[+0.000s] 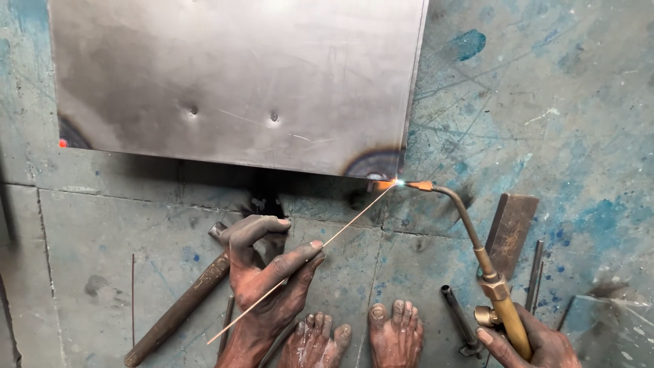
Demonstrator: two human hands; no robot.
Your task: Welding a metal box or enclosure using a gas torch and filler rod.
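Filler rod (300,271), pinched in the left hand (269,279), reaches the flame at the metal sheet's (238,75) lower right corner on the floor; the right hand (538,341) grips the brass torch (477,252). Lingering heat may burn through the thin edge, and sparks could hit the bare feet (361,334) nearby.

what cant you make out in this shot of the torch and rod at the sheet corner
All in the head view:
- Sheet: its top runs past the frame's upper edge, so its full height is unknown.
- Joint at the flame: glare hides the rod tip and the metal there.
- Torch: its lower handle is cut off by the bottom edge and covered by the right hand.
- Left hand: its wrist is cut off at the bottom.
- Under the sheet: dark shadow.
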